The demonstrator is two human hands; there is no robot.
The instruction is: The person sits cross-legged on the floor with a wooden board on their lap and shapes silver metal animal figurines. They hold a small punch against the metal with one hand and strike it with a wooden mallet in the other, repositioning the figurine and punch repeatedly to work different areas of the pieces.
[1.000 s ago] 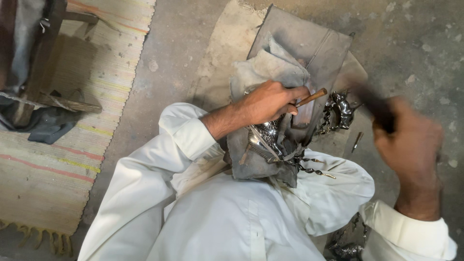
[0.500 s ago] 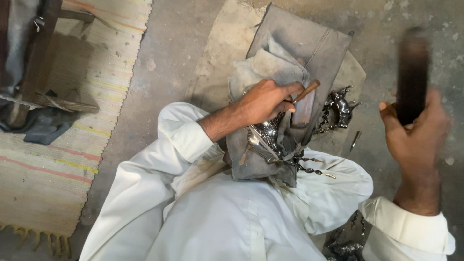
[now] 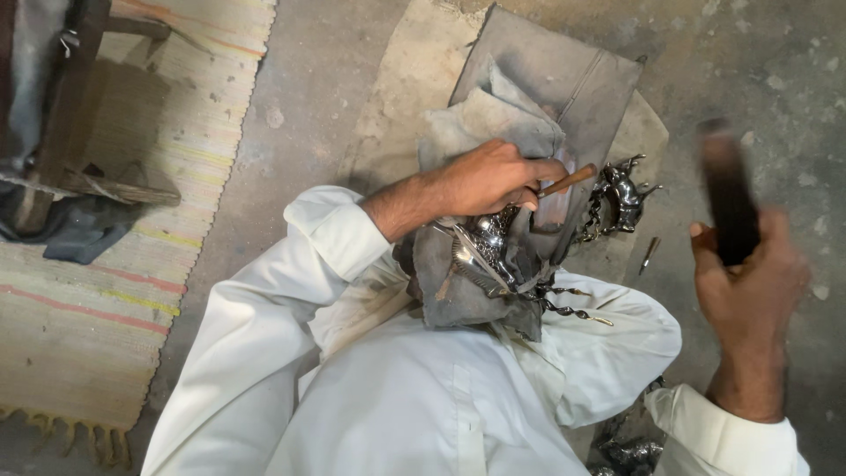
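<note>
My left hand [image 3: 489, 181] grips a thin punch with a wooden-coloured shaft [image 3: 568, 181], its tip set on a shiny ornate metal piece [image 3: 485, 242]. That piece lies in my lap, wrapped in a grey cloth [image 3: 458, 286]. My right hand [image 3: 749, 291] is raised off to the right, closed around a dark blurred striking tool [image 3: 727, 194] held upright. A twisted metal rod [image 3: 564, 308] pokes out from under the cloth.
A grey metal slab [image 3: 564, 84] lies on a sack on the concrete floor ahead. A shiny animal figurine [image 3: 621, 198] and a small pointed tool [image 3: 648, 254] rest right of it. A striped woven mat [image 3: 106, 291] and wooden furniture legs [image 3: 62, 115] sit at left.
My right hand with the dark tool swung up from near the punch to upright, then came slightly lower and nearer. My left hand and the punch stayed put.
</note>
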